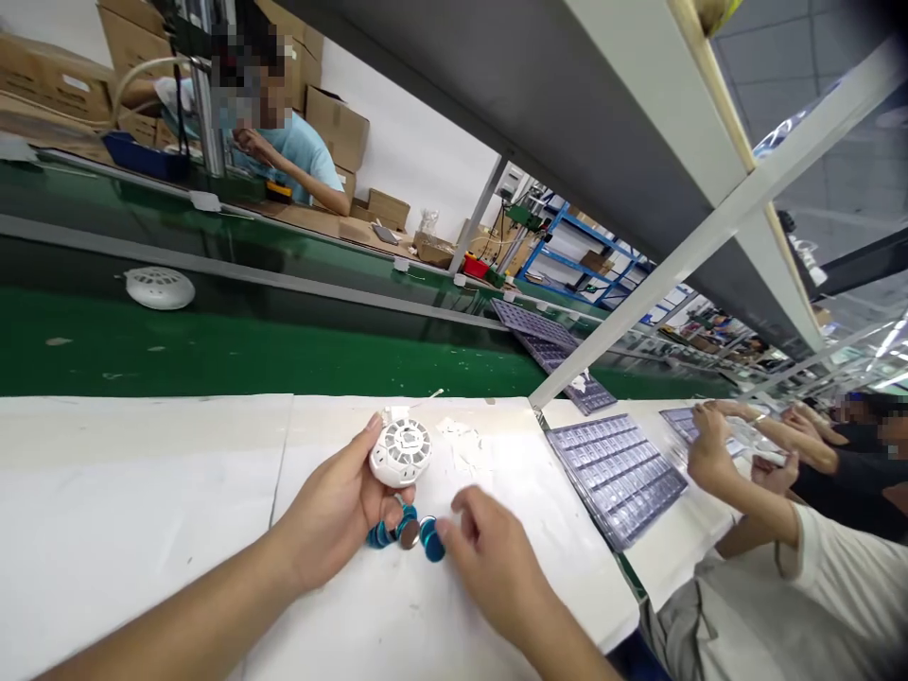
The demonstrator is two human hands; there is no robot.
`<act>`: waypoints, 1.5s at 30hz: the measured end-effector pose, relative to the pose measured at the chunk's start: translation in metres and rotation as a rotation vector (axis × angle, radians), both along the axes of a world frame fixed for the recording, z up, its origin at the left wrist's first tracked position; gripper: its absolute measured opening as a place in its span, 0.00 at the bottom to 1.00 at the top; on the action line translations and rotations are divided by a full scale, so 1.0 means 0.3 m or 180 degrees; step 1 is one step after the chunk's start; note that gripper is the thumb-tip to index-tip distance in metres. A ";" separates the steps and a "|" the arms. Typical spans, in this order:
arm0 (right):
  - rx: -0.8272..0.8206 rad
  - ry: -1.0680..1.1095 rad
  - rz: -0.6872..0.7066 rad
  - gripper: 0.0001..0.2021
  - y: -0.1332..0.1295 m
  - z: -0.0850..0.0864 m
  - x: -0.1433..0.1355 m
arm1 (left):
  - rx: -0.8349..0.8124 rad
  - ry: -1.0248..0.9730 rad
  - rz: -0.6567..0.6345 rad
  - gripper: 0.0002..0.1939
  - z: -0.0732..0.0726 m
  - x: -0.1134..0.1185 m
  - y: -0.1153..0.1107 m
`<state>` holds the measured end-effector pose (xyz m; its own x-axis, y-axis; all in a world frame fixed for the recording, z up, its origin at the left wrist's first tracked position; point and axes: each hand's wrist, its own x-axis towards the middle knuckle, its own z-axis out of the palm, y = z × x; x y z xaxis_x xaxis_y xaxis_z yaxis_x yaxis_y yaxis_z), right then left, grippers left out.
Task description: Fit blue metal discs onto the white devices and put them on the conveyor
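Observation:
My left hand (333,511) is closed around a white round device (401,452) with a vented, spoked top, held above the white table covering. Beneath it lie several small round discs (408,532), mostly blue, with one showing a coppery mirror-like face. My right hand (497,558) is just right of them, slightly blurred, its fingers curled with a gap between thumb and forefinger. The thumb tip overlaps the edge of a blue disc (433,546) in view; whether it touches it I cannot tell. No object shows between the right fingers.
White scraps (464,445) lie behind the discs. A similar white device (160,288) sits on the green conveyor belt (234,345). Clear compartment trays (617,478) are stacked at right, past a white post (638,279). A co-worker's arms (744,482) work at right; another person sits across the belt.

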<state>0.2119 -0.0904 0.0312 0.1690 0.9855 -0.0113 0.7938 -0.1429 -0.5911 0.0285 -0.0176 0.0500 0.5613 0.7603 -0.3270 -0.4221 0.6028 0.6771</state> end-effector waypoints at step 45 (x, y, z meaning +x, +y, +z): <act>0.0354 0.1825 0.0035 0.08 -0.027 0.132 -0.063 | 0.1670 0.0620 -0.0501 0.21 0.034 0.010 -0.082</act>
